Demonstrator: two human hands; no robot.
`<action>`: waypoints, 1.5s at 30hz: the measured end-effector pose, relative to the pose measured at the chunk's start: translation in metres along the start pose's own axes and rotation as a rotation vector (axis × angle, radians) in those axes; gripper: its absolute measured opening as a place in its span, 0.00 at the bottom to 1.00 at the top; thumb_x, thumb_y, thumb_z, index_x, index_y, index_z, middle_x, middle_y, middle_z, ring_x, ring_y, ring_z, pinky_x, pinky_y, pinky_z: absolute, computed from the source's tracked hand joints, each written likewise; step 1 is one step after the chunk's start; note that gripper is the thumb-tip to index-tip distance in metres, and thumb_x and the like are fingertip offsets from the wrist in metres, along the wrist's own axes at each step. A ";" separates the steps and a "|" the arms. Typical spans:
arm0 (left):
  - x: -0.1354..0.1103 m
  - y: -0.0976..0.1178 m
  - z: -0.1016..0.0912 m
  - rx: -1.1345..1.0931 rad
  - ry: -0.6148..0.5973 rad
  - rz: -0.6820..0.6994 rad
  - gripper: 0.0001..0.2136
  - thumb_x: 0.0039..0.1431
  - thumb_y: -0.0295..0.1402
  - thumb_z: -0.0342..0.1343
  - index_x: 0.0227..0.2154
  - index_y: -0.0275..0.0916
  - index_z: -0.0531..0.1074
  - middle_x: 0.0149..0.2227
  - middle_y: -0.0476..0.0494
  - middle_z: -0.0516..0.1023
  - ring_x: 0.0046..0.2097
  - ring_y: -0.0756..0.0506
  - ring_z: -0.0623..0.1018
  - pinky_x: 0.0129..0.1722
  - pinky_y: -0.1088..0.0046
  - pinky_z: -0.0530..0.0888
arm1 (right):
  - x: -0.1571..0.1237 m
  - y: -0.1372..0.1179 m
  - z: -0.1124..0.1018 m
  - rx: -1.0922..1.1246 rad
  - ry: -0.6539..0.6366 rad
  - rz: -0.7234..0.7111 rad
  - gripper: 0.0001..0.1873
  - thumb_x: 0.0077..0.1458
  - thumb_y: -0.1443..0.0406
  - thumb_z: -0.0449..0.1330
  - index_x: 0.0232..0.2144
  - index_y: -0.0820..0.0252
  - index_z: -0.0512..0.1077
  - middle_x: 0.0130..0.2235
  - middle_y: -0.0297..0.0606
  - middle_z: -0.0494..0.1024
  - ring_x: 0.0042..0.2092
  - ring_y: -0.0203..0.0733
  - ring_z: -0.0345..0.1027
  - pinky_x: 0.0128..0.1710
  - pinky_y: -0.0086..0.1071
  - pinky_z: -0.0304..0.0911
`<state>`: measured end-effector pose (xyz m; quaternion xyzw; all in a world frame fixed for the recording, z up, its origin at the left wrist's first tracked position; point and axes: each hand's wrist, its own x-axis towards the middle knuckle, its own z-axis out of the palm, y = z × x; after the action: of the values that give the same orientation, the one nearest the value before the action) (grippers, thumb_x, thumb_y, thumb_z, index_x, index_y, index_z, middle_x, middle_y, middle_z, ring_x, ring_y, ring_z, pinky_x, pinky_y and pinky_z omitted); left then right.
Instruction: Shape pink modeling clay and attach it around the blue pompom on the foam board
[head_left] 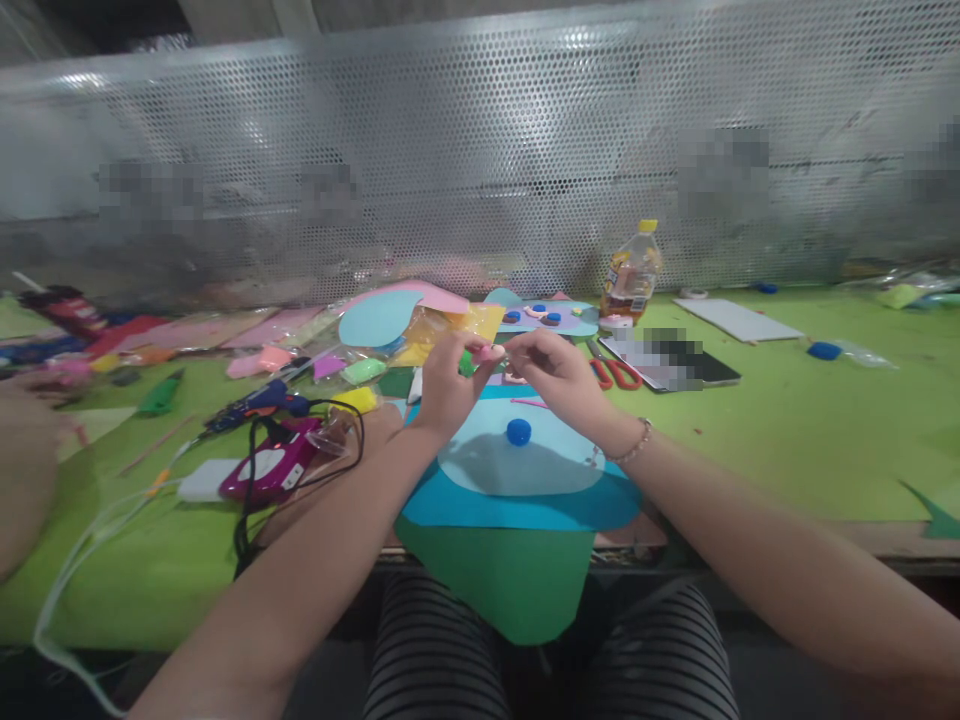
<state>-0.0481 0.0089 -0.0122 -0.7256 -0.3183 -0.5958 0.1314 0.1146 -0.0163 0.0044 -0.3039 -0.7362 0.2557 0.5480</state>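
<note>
Between the thumb and fingers of my left hand (450, 375) is a small pink piece of modelling clay (491, 354) with a paler end. My right hand (559, 375) is closed in a pinch just right of it; whether its fingertips touch the clay or hold a bit of their own, I cannot tell. Below both hands lies a light blue paper shape (480, 460) on a darker blue paper (480, 510), with green paper (517, 580) hanging over the table edge. A blue clay ball (518, 432) rests on the light blue shape. A thin pink stick (529, 403) lies near my right hand.
Red-handled scissors (619, 373), a dark notebook or tablet (675, 360) and a bottle (632, 275) stand or lie to the right. Leftward are a glue gun (259, 400), a purple power strip (274, 465) with cables, and clay packets (364, 371). Another person's arm (26, 470) reaches in.
</note>
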 end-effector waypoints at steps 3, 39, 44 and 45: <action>0.000 0.001 0.000 -0.001 -0.019 -0.013 0.12 0.51 0.43 0.58 0.31 0.40 0.67 0.28 0.51 0.73 0.31 0.51 0.73 0.33 0.74 0.70 | 0.000 -0.003 0.000 0.067 -0.003 0.050 0.06 0.52 0.67 0.55 0.35 0.59 0.68 0.30 0.34 0.71 0.33 0.37 0.69 0.34 0.34 0.67; -0.002 0.000 0.002 0.014 -0.151 -0.027 0.09 0.53 0.38 0.58 0.35 0.40 0.71 0.31 0.47 0.76 0.30 0.50 0.74 0.32 0.74 0.70 | 0.000 0.000 -0.001 -0.196 0.034 0.012 0.03 0.49 0.71 0.56 0.27 0.59 0.66 0.25 0.32 0.72 0.27 0.35 0.67 0.26 0.29 0.62; -0.001 -0.001 0.002 0.032 -0.186 0.022 0.08 0.54 0.37 0.57 0.36 0.40 0.72 0.31 0.46 0.77 0.33 0.48 0.75 0.35 0.71 0.70 | 0.000 0.004 -0.003 -0.312 0.035 -0.066 0.04 0.49 0.71 0.55 0.27 0.59 0.68 0.26 0.33 0.73 0.27 0.34 0.65 0.26 0.29 0.60; -0.001 -0.001 0.002 0.035 -0.186 0.028 0.08 0.54 0.37 0.57 0.35 0.40 0.72 0.31 0.46 0.77 0.33 0.48 0.75 0.35 0.71 0.70 | 0.000 0.005 -0.003 -0.344 0.039 -0.089 0.04 0.49 0.71 0.55 0.27 0.59 0.68 0.26 0.33 0.73 0.27 0.34 0.65 0.27 0.29 0.60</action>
<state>-0.0473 0.0106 -0.0140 -0.7798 -0.3292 -0.5182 0.1223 0.1182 -0.0127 0.0021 -0.3654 -0.7709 0.0954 0.5129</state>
